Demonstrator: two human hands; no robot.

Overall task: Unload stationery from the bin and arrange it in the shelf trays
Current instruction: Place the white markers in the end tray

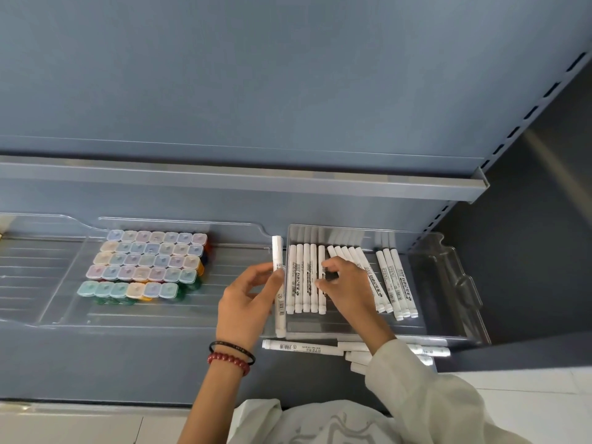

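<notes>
A clear tray (455, 283) on the lower shelf holds several white markers (302, 280) laid side by side. My left hand (246, 302) grips one white marker (278, 261) upright at the tray's left wall. My right hand (344, 283) rests on the markers in the middle of the tray, its fingers curled round one of them. More white markers (304, 347) lie loose on the shelf lip in front of the tray, partly hidden by my right sleeve.
A second clear tray (48, 283) to the left holds rows of small pastel-lidded boxes (147, 264). An upper shelf edge (288, 184) overhangs the trays. The slotted upright (528, 113) bounds the shelf on the right.
</notes>
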